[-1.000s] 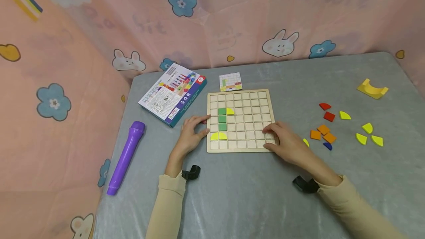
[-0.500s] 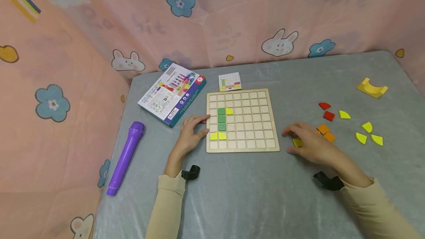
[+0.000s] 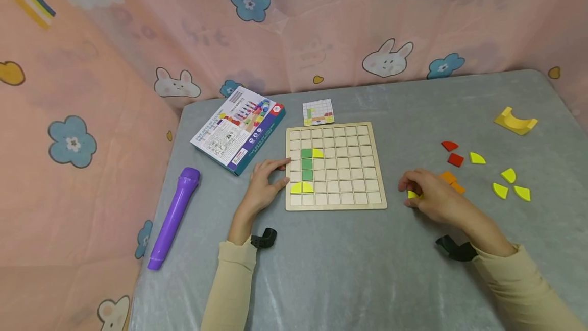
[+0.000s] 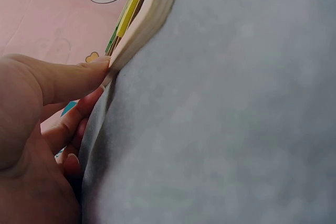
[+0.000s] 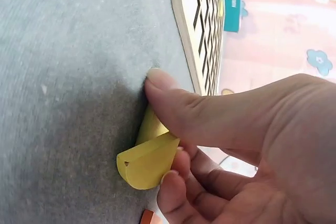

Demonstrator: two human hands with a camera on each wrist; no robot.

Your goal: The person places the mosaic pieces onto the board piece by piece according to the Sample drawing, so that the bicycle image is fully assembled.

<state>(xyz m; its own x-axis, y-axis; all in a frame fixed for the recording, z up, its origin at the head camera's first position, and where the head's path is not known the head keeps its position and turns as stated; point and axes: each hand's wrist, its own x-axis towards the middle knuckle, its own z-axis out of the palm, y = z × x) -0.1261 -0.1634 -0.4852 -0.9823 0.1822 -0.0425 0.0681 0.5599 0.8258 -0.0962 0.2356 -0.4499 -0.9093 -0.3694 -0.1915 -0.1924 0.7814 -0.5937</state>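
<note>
My left hand (image 3: 263, 186) rests at the left edge of a square wooden grid board (image 3: 340, 198), index finger and thumb touching its rim. In the left wrist view, the thumb (image 4: 73, 80) presses the board's edge (image 4: 149, 27). Green square tiles (image 3: 307, 164) and yellow quarter-circle tiles (image 3: 301, 188) lie in some cells. To the right of the board, my right hand (image 3: 434, 195) pinches a yellow quarter-circle tile (image 5: 149, 163) between thumb and fingers, close over the table. The fingers partly hide this tile.
Several loose tiles lie at the right: red (image 3: 455, 160), orange (image 3: 447, 178) and yellow (image 3: 499, 191). Farther back stands a yellow arch block (image 3: 515, 122). A pattern card (image 3: 318, 112) lies behind the board. A box (image 3: 239, 129) and a purple microphone-shaped toy (image 3: 175, 218) sit left.
My right hand has left the board's right edge, moved right to the yellow quarter-circle tile and closed its fingers on it. The left hand stays at the board.
</note>
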